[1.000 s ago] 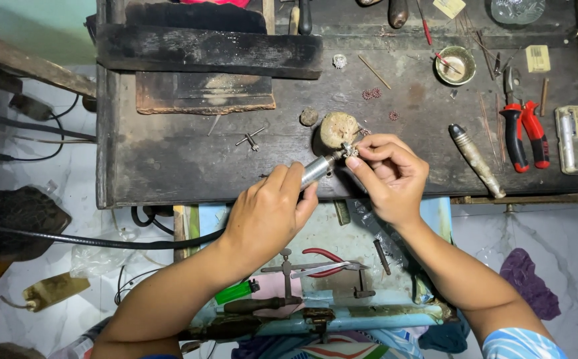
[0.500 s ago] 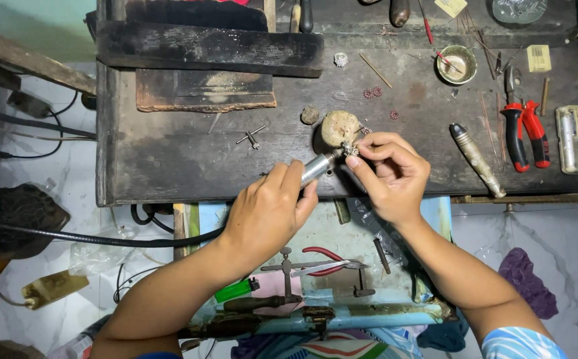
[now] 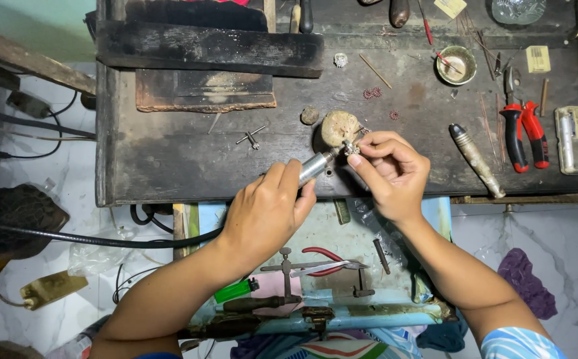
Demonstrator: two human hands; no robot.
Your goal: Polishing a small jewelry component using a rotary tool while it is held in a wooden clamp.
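Centrally, small metal piece [image 3: 352, 149] is pinched in right hand [image 3: 390, 174] fingertips, just beside a rounded stone-like lump [image 3: 339, 127] on dark workbench [image 3: 189, 159]. Left hand [image 3: 265, 216] is clenched around silver rotary handpiece [image 3: 317, 166], tip meeting the piece. Red-handled pliers [image 3: 523, 133] lie well apart.

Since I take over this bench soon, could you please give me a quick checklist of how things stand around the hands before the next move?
1. Left hand wrapped around the metal handpiece: ok.
2. Handpiece tip meets the small sparkly piece: ok, though the exact contact is too small to tell.
3. Right hand pinches the piece in its fingertips: ok.
4. Piece braced against the round beige block: cannot tell.
5. Black cable hangs free off the bench edge: ok.
6. Red-handled pliers lie apart from both hands: ok.
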